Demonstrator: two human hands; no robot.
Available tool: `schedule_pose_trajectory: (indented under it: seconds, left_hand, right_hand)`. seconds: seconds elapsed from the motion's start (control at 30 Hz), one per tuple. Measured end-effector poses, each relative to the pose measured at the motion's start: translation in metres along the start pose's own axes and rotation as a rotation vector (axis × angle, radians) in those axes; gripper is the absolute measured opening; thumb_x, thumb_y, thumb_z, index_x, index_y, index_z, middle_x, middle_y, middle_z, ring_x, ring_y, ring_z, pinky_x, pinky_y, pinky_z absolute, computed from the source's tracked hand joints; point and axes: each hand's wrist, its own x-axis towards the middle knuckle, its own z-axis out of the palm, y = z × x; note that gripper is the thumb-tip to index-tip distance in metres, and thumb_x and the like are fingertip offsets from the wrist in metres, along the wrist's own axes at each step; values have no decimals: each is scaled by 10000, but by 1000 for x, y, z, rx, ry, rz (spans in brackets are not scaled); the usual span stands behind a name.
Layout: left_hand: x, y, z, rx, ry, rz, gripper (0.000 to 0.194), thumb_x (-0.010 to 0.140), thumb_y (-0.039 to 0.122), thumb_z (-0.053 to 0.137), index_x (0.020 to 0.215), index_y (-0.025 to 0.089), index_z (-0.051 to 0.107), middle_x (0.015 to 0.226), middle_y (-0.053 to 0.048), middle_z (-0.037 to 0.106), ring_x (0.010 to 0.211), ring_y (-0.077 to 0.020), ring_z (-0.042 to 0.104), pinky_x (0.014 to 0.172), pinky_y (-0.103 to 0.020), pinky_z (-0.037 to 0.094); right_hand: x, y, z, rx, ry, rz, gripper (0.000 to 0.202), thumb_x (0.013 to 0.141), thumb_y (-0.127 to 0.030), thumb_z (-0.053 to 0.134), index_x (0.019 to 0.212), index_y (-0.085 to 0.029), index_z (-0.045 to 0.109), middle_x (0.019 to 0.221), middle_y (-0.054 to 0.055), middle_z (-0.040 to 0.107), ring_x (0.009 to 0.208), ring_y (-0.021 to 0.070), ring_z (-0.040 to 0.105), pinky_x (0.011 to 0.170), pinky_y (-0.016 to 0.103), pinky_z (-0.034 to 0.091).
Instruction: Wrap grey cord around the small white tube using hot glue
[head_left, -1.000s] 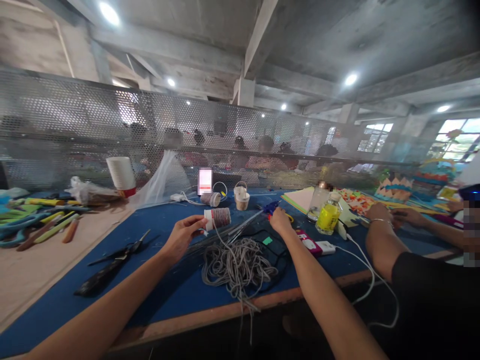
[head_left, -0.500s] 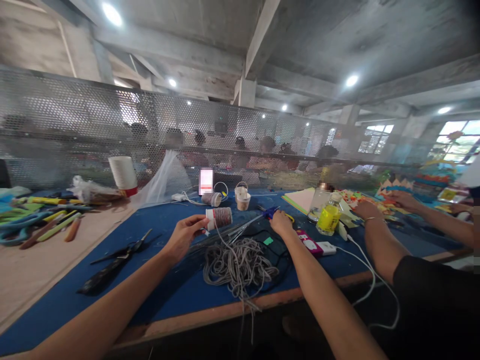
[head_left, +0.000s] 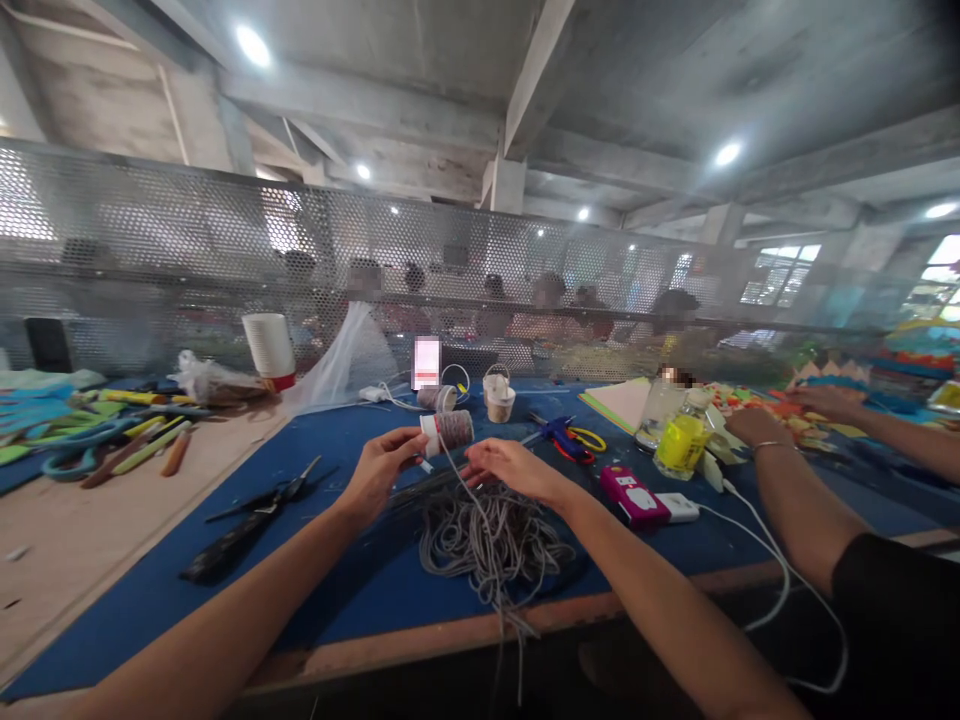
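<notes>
My left hand (head_left: 385, 468) is closed on the white end of a paper cup wrapped in grey-brown cord (head_left: 456, 430), which lies on its side in the air. From the cup a strand runs down to a loose heap of grey cord (head_left: 491, 545) on the blue tabletop. Just right of the cup is my right hand (head_left: 517, 467), its fingers loosely apart and nothing seen in them. Whether its fingertips touch the strand I cannot tell. Beyond this hand lies a blue glue gun (head_left: 559, 432), beside yellow-handled scissors (head_left: 589, 438).
Black-handled pliers (head_left: 247, 525) lie to the left. Behind the cup stand a small cord-wrapped basket (head_left: 498, 398) and a lit phone (head_left: 427, 362). A magenta box (head_left: 634, 497), a bottle of yellow liquid (head_left: 681, 440) and a co-worker's arm (head_left: 802, 510) are to the right.
My right hand has left the glue gun and moved left, close to the wrapped cup. The glue gun now lies on the table. My left hand still holds the cup; the view has turned slightly left.
</notes>
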Motion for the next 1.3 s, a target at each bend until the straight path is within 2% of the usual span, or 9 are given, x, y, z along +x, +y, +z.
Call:
schedule_pose_trajectory:
  seconds: [0.1,0.17,0.27,0.33,0.4,0.53,0.6,0.8,1.3]
  left_hand:
    - [0,-1,-1,41,-10,14,280,669,368,774,859,165,742,822,-50,702,726,-158,586,681,-263,456]
    - [0,-2,-2,72,-17,26,294,671,384,768,866,166,742,823,-51,706,731,-165,591,683,-265,452]
    - [0,-2,-2,101,-44,42,295,685,392,755,872,164,739,816,-53,706,756,-178,600,698,-270,449]
    - [0,-3,-2,105,-63,48,288,699,389,745,873,161,737,817,-55,706,767,-180,601,706,-271,447]
    - [1,-3,-2,102,-67,50,285,704,385,742,877,158,735,828,-59,707,770,-180,599,704,-270,445]
    - [1,-2,-2,121,-78,53,294,712,381,736,899,154,732,854,-64,708,770,-178,589,687,-263,435]
    - [0,-1,-2,145,-85,58,291,721,385,727,896,153,733,851,-63,708,759,-175,582,683,-262,429]
    - [-2,1,-1,197,-119,65,275,739,383,708,884,151,730,849,-61,704,764,-180,575,694,-270,425]
    - [-11,8,5,286,-184,64,182,742,349,700,799,178,724,727,0,642,683,-145,510,662,-255,377]
  right_hand:
    - [-3,-8,13,163,-69,13,465,813,-406,663,1152,-133,499,980,103,703,838,157,688,845,309,502]
    - [-4,-14,17,241,-87,45,479,787,-364,695,1150,-129,489,915,86,703,797,158,689,817,306,511]
    - [-1,-22,18,271,-8,118,394,759,-322,713,1053,-134,529,786,29,666,648,119,647,702,268,525]
    - [3,-25,16,200,63,140,314,760,-294,701,999,-147,560,731,-9,621,539,77,561,625,249,518]
    - [7,-27,16,19,128,87,225,773,-277,677,954,-167,602,731,-21,602,516,64,501,584,235,492]
    - [13,-29,18,-519,346,-175,69,799,-261,650,820,-197,667,788,-3,628,700,114,562,669,241,441]
    - [15,-30,20,-669,453,-286,65,816,-260,639,819,-204,672,823,3,629,752,125,574,706,246,429]
    - [17,-28,22,-757,577,-455,109,868,-302,595,877,-213,658,865,14,609,779,127,572,724,234,431]
    - [22,-19,20,-837,626,-519,99,896,-290,559,894,-223,632,884,21,605,815,141,576,760,253,452]
